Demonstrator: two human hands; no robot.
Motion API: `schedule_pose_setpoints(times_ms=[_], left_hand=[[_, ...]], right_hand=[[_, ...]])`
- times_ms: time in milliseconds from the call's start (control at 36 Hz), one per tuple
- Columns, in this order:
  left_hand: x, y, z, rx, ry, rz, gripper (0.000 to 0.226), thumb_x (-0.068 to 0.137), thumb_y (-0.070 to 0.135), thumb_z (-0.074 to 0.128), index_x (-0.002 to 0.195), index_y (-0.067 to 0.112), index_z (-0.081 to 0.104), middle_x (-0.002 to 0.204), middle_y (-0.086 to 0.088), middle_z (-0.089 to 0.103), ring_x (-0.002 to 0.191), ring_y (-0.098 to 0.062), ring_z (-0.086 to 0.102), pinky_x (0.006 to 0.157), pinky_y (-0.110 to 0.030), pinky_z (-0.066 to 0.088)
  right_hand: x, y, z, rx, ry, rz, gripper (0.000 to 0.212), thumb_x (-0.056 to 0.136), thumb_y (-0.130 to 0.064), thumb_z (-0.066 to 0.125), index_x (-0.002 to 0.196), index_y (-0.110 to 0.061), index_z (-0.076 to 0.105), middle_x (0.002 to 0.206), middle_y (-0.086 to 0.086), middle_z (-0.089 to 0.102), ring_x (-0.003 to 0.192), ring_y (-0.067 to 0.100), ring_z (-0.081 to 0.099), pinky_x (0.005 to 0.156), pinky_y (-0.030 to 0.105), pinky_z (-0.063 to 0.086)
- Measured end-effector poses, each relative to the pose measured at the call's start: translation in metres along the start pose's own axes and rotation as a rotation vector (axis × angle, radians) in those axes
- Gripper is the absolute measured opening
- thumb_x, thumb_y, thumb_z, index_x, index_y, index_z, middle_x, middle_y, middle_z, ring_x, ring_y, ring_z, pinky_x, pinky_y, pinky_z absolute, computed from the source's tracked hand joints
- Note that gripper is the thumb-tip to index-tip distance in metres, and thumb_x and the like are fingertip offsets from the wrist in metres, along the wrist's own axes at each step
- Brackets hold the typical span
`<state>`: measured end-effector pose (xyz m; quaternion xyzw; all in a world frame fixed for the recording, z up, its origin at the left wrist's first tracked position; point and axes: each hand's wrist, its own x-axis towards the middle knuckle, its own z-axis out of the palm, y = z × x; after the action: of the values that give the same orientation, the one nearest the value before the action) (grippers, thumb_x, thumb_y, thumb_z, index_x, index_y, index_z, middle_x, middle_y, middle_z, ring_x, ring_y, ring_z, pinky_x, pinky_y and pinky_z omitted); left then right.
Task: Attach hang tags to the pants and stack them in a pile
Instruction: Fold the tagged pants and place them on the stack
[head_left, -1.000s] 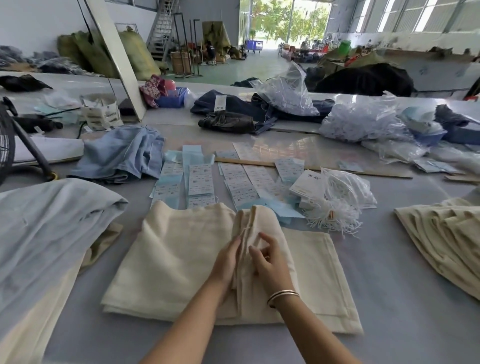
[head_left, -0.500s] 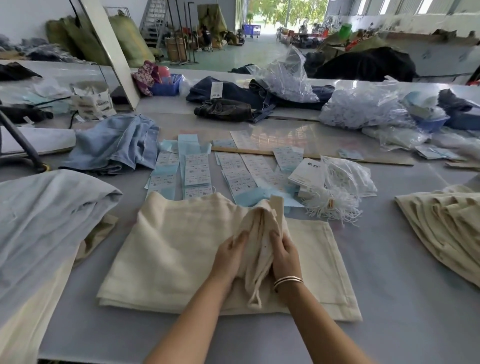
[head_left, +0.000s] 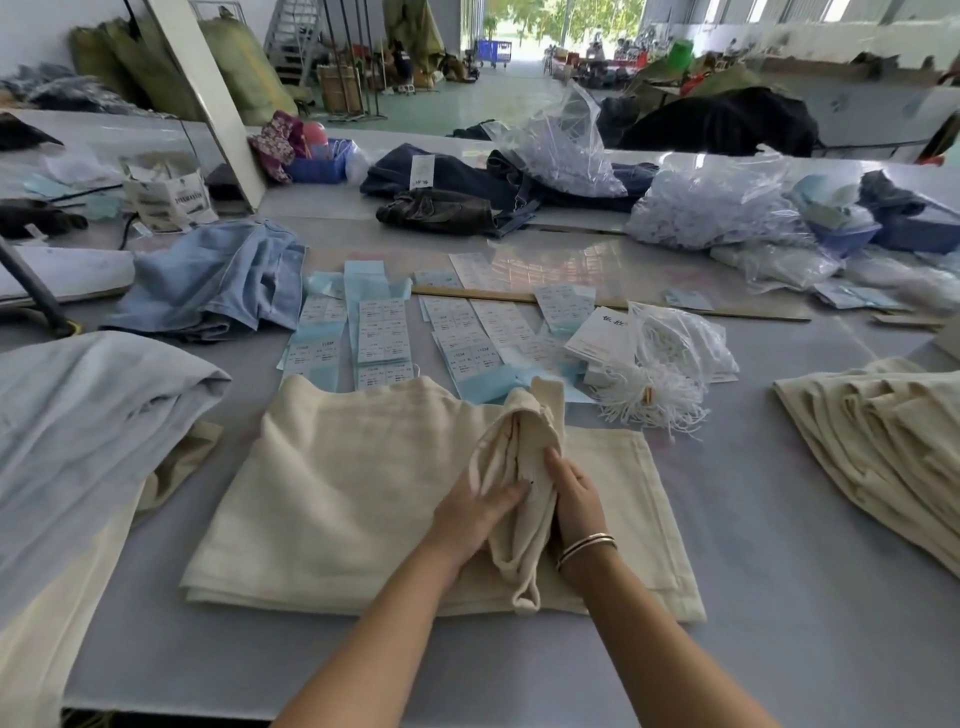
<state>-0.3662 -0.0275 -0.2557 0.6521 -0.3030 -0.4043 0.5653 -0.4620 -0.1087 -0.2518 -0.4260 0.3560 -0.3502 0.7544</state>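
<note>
The cream pants (head_left: 363, 493) lie folded flat on the grey counter (head_left: 779, 597), directly in front of the person. A bunched section of the pants stands up at the centre. The left hand (head_left: 475, 512) and the right hand (head_left: 574, 499) flank this section, fingers curled and gripping the cloth. Paper tags (head_left: 382, 332) lie just beyond the pants
</note>
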Motion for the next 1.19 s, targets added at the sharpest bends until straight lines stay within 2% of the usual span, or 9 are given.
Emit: schedule_pose_setpoints(times_ms=[278,444,611,722,889,972,1056,1139,1194], left_hand=[[0.002,0.009,0.001,0.096,0.085,-0.077,0.073,0.056,0.069,0.068,0.118,0.031,0.061,0.115,0.005,0.068,0.111,-0.017,0.060,0.104,-0.041,0.043],[0.002,0.002,-0.003,-0.049,0.157,-0.095,0.025,0.086,0.033,0.069,0.108,0.024,0.067,0.107,0.000,0.071,0.105,-0.020,0.065,0.097,-0.038,0.049],[0.005,0.007,0.000,0.162,0.172,-0.110,0.042,0.088,0.046,0.062,0.119,0.018,0.063,0.114,-0.005,0.067,0.107,-0.024,0.061,0.094,-0.034,0.047],[0.001,0.010,0.000,0.092,0.169,-0.107,0.035,0.095,0.043,0.052,0.118,0.018,0.065,0.113,-0.005,0.068,0.107,-0.022,0.061,0.095,-0.035,0.048],[-0.001,0.006,-0.002,0.041,0.175,-0.127,0.023,0.093,0.045,0.055,0.104,0.028,0.067,0.109,0.000,0.069,0.101,-0.016,0.063,0.093,-0.035,0.050],[0.001,0.003,0.002,0.159,0.177,-0.083,0.033,0.086,0.057,0.059,0.106,0.032,0.068,0.111,0.000,0.069,0.105,-0.020,0.062,0.096,-0.037,0.048],[0.002,0.007,0.008,0.221,0.220,-0.079,0.055,0.080,0.064,0.051,0.117,0.027,0.066,0.117,-0.001,0.067,0.112,-0.024,0.059,0.101,-0.040,0.043],[0.004,0.008,0.015,0.275,0.255,-0.096,0.052,0.084,0.061,0.046,0.123,0.031,0.062,0.120,0.003,0.065,0.113,-0.022,0.057,0.099,-0.036,0.039],[0.003,0.006,0.016,0.285,0.268,-0.087,0.045,0.090,0.056,0.047,0.123,0.030,0.061,0.120,0.002,0.065,0.113,-0.022,0.057,0.097,-0.035,0.038]], right_hand=[[-0.004,0.005,-0.009,-0.063,-0.272,-0.125,0.064,0.071,-0.009,0.063,0.131,-0.017,0.042,0.113,0.006,0.067,0.108,0.018,0.062,0.088,0.031,0.050],[0.000,0.000,-0.017,0.201,-0.271,0.011,0.066,0.063,0.005,0.056,0.124,-0.019,0.046,0.101,0.016,0.069,0.090,0.028,0.066,0.076,0.040,0.056],[-0.001,0.001,-0.009,0.097,-0.298,-0.009,0.064,0.069,0.000,0.063,0.127,-0.017,0.042,0.102,0.009,0.070,0.094,0.024,0.064,0.081,0.038,0.054],[-0.003,0.006,-0.007,-0.024,-0.168,-0.102,0.053,0.082,0.011,0.056,0.124,-0.017,0.040,0.096,0.006,0.071,0.090,0.022,0.063,0.084,0.040,0.051],[-0.013,-0.026,-0.030,-0.029,0.163,-0.273,0.046,0.084,0.018,0.050,0.103,-0.023,0.050,0.064,-0.003,0.068,0.055,0.003,0.061,0.053,0.016,0.050],[-0.019,-0.062,-0.048,-0.333,0.282,-0.368,0.042,0.084,0.010,0.060,0.105,-0.024,0.049,0.079,0.002,0.064,0.069,0.009,0.061,0.063,0.020,0.051],[-0.030,-0.084,-0.058,-1.106,0.488,-0.545,0.051,0.074,-0.010,0.078,0.120,-0.016,0.055,0.117,0.013,0.052,0.109,0.032,0.049,0.089,0.044,0.038],[-0.047,-0.086,-0.045,-1.388,0.394,-0.873,0.022,0.075,-0.014,0.075,0.096,-0.018,0.070,0.108,0.010,0.060,0.098,0.033,0.055,0.080,0.039,0.034],[-0.054,-0.079,-0.033,-1.439,0.199,-0.837,0.014,0.082,-0.024,0.067,0.095,-0.018,0.071,0.096,0.005,0.065,0.083,0.029,0.062,0.074,0.035,0.040]])
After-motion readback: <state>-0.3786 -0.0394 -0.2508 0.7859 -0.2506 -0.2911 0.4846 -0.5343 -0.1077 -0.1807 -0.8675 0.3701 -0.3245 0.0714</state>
